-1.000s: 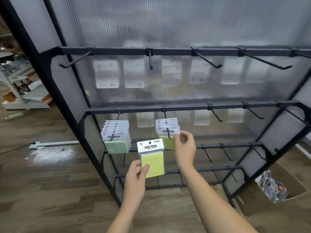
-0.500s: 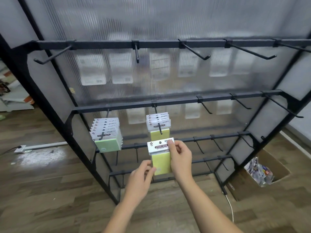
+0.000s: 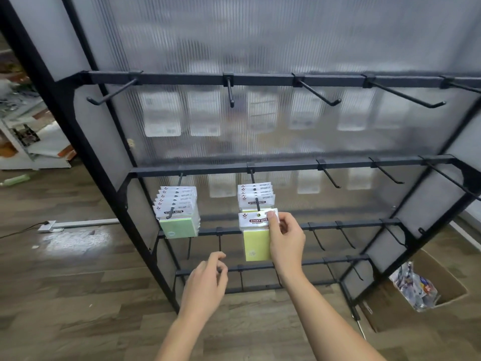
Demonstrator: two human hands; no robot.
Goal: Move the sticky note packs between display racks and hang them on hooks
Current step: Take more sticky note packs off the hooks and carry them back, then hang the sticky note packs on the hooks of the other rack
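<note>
Left hand point(image 3: 205, 282) bare, right hand point(image 3: 286, 241) bare, forearms uncovered, no sleeves, short plain nails

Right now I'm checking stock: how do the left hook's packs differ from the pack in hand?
The left hook's packs are green, the held pack yellow. The former hang stacked, untouched; the latter is single, pinched by the right hand. Both carry white "STICKY NOTE" headers.

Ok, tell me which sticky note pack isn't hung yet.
The yellow sticky note pack pinched by the right hand; the others hang on hooks.
</note>
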